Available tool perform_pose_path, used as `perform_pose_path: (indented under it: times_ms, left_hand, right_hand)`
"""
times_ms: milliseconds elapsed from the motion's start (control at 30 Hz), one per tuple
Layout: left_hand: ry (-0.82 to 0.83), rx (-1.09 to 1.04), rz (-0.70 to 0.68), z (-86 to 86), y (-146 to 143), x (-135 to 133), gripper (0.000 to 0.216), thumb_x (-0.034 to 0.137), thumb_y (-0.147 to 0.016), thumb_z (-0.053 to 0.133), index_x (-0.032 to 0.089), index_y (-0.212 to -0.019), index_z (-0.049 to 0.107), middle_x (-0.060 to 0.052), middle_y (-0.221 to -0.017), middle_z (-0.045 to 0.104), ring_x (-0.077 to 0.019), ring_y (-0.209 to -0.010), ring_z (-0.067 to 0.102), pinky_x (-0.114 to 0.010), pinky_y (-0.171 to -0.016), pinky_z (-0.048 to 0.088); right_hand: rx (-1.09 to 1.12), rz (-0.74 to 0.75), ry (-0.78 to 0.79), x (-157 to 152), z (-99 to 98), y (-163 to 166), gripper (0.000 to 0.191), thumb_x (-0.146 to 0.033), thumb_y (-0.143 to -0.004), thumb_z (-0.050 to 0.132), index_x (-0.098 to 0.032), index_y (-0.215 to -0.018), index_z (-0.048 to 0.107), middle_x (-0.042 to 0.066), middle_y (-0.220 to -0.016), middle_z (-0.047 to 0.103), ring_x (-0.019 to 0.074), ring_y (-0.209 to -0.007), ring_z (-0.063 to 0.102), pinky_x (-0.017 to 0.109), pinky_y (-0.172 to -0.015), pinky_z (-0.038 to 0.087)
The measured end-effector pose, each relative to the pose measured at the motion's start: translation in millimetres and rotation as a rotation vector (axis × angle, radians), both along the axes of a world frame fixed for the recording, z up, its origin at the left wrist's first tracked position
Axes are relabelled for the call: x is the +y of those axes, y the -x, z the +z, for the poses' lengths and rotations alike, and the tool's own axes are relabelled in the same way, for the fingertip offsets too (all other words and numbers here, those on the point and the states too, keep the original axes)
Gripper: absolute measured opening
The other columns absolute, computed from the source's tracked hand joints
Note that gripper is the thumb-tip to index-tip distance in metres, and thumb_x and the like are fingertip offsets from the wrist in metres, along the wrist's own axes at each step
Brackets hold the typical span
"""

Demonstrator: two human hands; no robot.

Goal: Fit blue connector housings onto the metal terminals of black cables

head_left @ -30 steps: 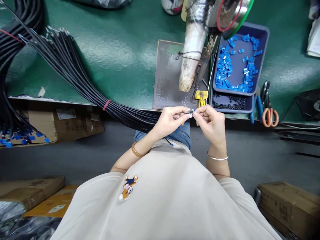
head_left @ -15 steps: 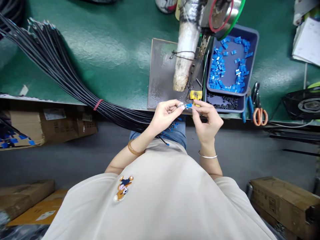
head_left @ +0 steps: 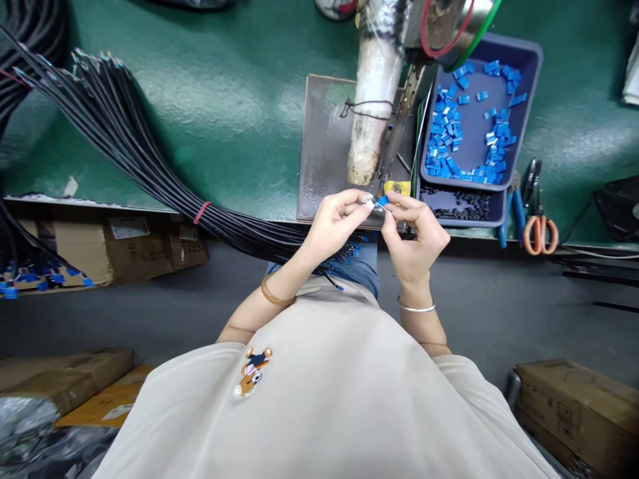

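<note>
My left hand [head_left: 339, 218] is closed in a pinch at the near edge of the bench, with something whitish at its fingertips. A small blue connector [head_left: 382, 200] sits between the fingertips of both hands, held from the left side. My right hand [head_left: 415, 229] is also pinched, close against the connector, on what looks like a thin pale wire [head_left: 383, 208]; the fingers partly hide it. Below my left wrist and forearm runs a bundle of black cables [head_left: 234, 229], tied with a red band [head_left: 202, 212], with blue connectors at its near ends over my lap.
A dark board [head_left: 324, 146] lies under a wrapped machine arm [head_left: 367, 120]. At the right stand a bin [head_left: 530, 100] of blue connectors and a lower bin [head_left: 496, 211] of small black parts. Blue-handled pliers [head_left: 519, 211] and orange-handled scissors [head_left: 540, 234] lie beside them. Cardboard boxes [head_left: 134, 249] sit below.
Both hands have risen slightly toward the bench, and the blue connector has tilted between the fingertips. The camera view has shifted a little, so the surroundings appear farther right.
</note>
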State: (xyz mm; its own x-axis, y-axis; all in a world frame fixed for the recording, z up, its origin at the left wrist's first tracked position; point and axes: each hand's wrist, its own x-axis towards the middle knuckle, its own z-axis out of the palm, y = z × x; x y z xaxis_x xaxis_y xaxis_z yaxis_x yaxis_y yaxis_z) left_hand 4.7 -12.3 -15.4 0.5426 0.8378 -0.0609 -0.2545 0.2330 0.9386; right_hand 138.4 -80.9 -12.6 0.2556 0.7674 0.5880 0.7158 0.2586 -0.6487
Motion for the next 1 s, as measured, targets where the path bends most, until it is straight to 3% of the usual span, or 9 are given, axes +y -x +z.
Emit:
perform_pose_path:
  times_ms: [200,467,600,700,767,867,900,933,1000]
  left_hand:
    - [0.064,-0.026,-0.013,5.0,1.2,0.7,0.018,0.030,-0.082,0.069,0.014,-0.079,0.061,0.005,-0.062,0.050,-0.0040,-0.055,0.048,-0.016,-0.061,0.044]
    - [0.013,0.045,-0.118,-0.2,7.2,-1.7,0.020,0.031,-0.088,0.059,0.014,-0.078,0.056,0.006,-0.060,0.039,-0.0029,-0.049,0.030,-0.019,-0.048,0.025]
    - [-0.047,0.099,-0.143,-0.6,10.7,-8.0,0.023,0.035,-0.089,0.058,0.013,-0.083,0.059,0.005,-0.063,0.042,-0.0034,-0.051,0.029,-0.020,-0.048,0.023]
    - [-0.173,0.231,-0.229,-1.9,17.0,-17.5,0.026,0.037,-0.090,0.056,0.013,-0.088,0.066,0.004,-0.062,0.049,-0.0046,-0.051,0.035,-0.021,-0.050,0.025]
    - [-0.346,0.336,-0.396,-2.2,26.3,-23.7,0.025,0.035,-0.090,0.056,0.015,-0.091,0.072,0.002,-0.065,0.059,-0.0065,-0.055,0.046,-0.021,-0.056,0.034]
    - [-0.594,0.426,-0.571,-0.5,56.8,-25.3,0.023,0.036,-0.086,0.063,0.019,-0.097,0.075,-0.006,-0.094,0.074,-0.0149,-0.086,0.066,-0.027,-0.081,0.046]
    - [-0.613,0.442,-0.505,0.4,72.9,-22.5,0.026,0.039,-0.083,0.068,0.021,-0.101,0.074,-0.006,-0.101,0.074,-0.0175,-0.095,0.066,-0.030,-0.086,0.048]
    - [-0.587,0.449,-0.339,1.3,91.8,-18.0,0.028,0.039,-0.082,0.070,0.022,-0.103,0.073,-0.005,-0.103,0.073,-0.0176,-0.096,0.066,-0.030,-0.084,0.049]
    - [-0.472,0.517,0.194,3.1,135.9,-4.9,0.026,0.038,-0.083,0.070,0.024,-0.104,0.071,-0.001,-0.103,0.071,-0.0158,-0.091,0.063,-0.029,-0.075,0.050]
  right_hand:
    - [-0.058,0.039,-0.028,-1.5,4.8,-0.8,0.014,-0.008,-0.080,0.064,-0.021,-0.082,0.060,0.004,-0.107,0.075,0.0167,-0.090,0.075,0.030,-0.079,0.064]
    - [-0.135,0.076,-0.009,-8.4,2.3,-2.9,0.015,-0.008,-0.079,0.063,-0.021,-0.082,0.057,0.006,-0.108,0.075,0.0163,-0.090,0.075,0.028,-0.078,0.063]
    - [-0.084,0.044,0.004,-13.5,4.3,-2.6,0.011,-0.012,-0.081,0.065,-0.021,-0.083,0.060,0.003,-0.101,0.076,0.0157,-0.087,0.075,0.028,-0.077,0.062]
    - [0.091,-0.016,0.018,-17.8,4.8,-2.0,0.004,-0.017,-0.085,0.063,-0.021,-0.086,0.061,0.001,-0.091,0.076,0.0156,-0.082,0.075,0.029,-0.071,0.061]
    - [0.209,-0.078,-0.019,-20.3,4.7,-2.9,0.002,-0.021,-0.088,0.060,-0.021,-0.090,0.062,0.001,-0.088,0.075,0.0157,-0.077,0.075,0.030,-0.067,0.061]
    - [0.272,-0.205,-0.120,-24.0,5.9,-7.5,0.007,-0.024,-0.090,0.059,-0.020,-0.093,0.063,0.000,-0.086,0.074,0.0167,-0.073,0.075,0.032,-0.064,0.061]
    - [0.286,-0.244,-0.158,-25.3,6.8,-9.7,0.008,-0.025,-0.090,0.059,-0.020,-0.092,0.064,0.000,-0.084,0.074,0.0170,-0.071,0.074,0.032,-0.064,0.060]
    - [0.302,-0.277,-0.198,-26.6,7.7,-11.7,0.008,-0.026,-0.090,0.059,-0.020,-0.091,0.064,0.000,-0.082,0.073,0.0170,-0.069,0.074,0.033,-0.063,0.061]
    - [0.332,-0.326,-0.265,-29.4,9.6,-14.1,0.009,-0.027,-0.090,0.059,-0.021,-0.087,0.065,-0.001,-0.078,0.072,0.0168,-0.065,0.073,0.033,-0.061,0.061]
